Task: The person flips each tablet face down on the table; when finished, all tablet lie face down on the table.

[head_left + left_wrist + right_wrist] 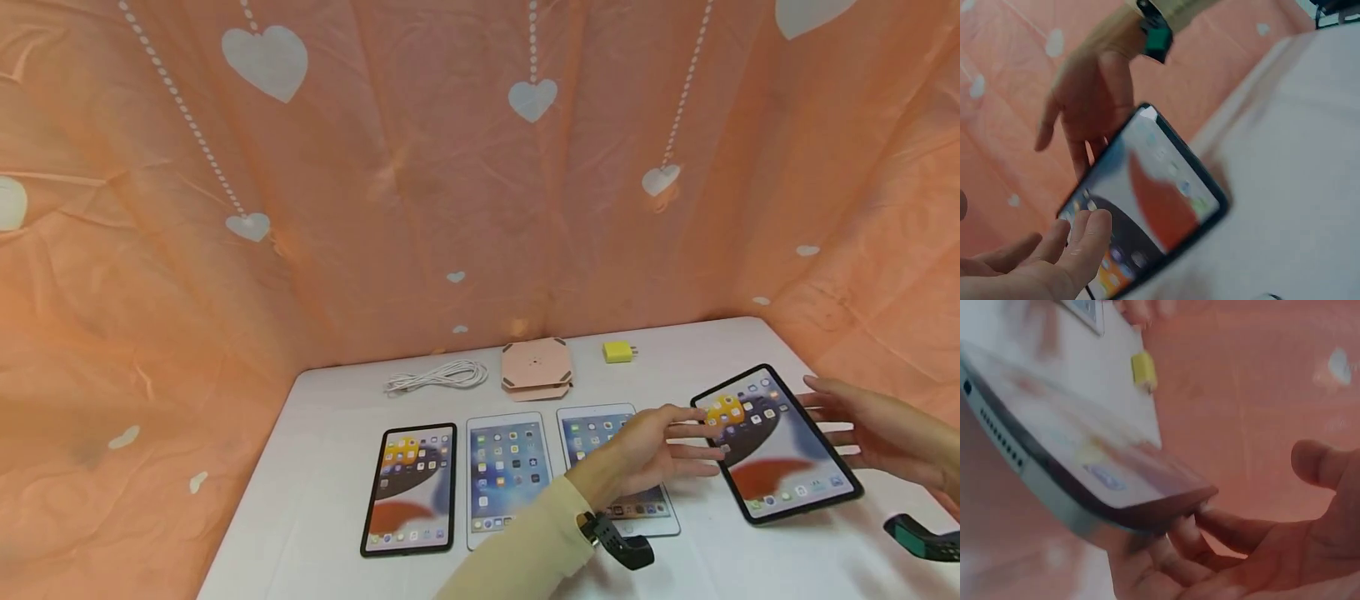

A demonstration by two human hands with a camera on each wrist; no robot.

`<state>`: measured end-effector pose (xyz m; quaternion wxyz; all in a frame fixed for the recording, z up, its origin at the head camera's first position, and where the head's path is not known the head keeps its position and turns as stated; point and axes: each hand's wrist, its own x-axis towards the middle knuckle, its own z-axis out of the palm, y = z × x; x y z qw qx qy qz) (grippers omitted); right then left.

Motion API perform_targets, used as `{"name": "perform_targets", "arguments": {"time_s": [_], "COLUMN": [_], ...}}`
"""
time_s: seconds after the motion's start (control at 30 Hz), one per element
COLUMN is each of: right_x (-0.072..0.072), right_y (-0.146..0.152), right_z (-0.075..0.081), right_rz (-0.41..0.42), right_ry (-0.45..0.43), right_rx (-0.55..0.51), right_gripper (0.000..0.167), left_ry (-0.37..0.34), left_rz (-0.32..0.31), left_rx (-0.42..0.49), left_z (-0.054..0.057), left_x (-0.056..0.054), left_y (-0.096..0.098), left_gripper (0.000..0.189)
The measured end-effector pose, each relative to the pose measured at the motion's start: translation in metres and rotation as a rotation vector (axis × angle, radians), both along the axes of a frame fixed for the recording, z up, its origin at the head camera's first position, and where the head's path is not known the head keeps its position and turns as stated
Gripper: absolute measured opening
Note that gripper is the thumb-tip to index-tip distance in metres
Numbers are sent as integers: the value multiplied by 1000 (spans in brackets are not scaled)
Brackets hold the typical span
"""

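Observation:
A black-rimmed tablet [787, 454] with a lit screen is tilted above the table's right side. My right hand [885, 429] supports it; in the right wrist view the fingers [1185, 540] lie under the tablet [1079, 444] and the thumb stands clear of it. At the tablet's left edge is my left hand [667, 450], its fingers extended and spread. In the left wrist view the left fingers [1088, 247] overlap the screen; whether they touch it I cannot tell. Beneath the left forearm lies a white tablet [592, 425], partly hidden.
Another white tablet [506, 467] and a black-rimmed tablet [411, 492] lie flat to the left. Along the back are a coiled white cable [442, 377], a pink folding stand [536, 367] and a yellow charger plug [618, 352]. An orange curtain [420, 208] borders the white table [315, 467].

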<state>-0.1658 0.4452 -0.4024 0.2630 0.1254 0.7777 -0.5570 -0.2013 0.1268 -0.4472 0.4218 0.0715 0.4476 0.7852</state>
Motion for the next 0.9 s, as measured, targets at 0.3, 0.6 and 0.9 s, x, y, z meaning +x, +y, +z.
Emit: {"name": "perform_targets", "arguments": {"time_s": [0.3, 0.6, 0.9], "right_x": [4, 8, 3], "right_y": [-42, -77, -88], "right_z": [23, 27, 17], "right_rz": [89, 157, 165], "right_ry": [109, 172, 130], "right_rx": [48, 36, -86], "right_gripper": [89, 78, 76], "left_ry": [24, -14, -155], "left_rz": [-106, -95, 5], "left_rx": [69, 15, -81], "left_z": [45, 52, 63], "left_x": [-7, -10, -11], "left_y": [2, 2, -1], "left_gripper": [54, 68, 74]}}
